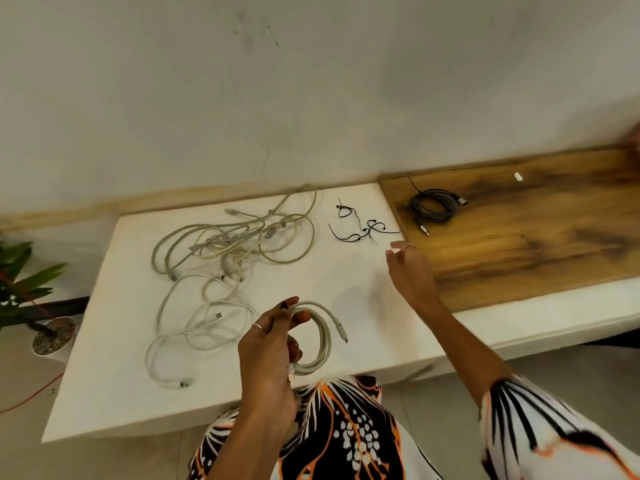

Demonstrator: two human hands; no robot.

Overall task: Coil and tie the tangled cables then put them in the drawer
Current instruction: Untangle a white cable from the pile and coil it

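My left hand (273,344) grips a coiled white cable (320,337) above the front of the white table (104,393); its plug end sticks out to the right. My right hand (408,271) hovers with relaxed fingers and holds nothing, just below several black cable ties (363,226). A tangle of beige and white cables (228,244) lies on the table's left half, with looser white loops (194,327) nearer me. A coiled black cable (433,206) rests on the wooden surface (536,237).
A small white object (518,176) lies far back on the wooden surface. A potted plant (31,296) stands left of the table on the floor. The wall runs right behind both surfaces. No drawer is visible.
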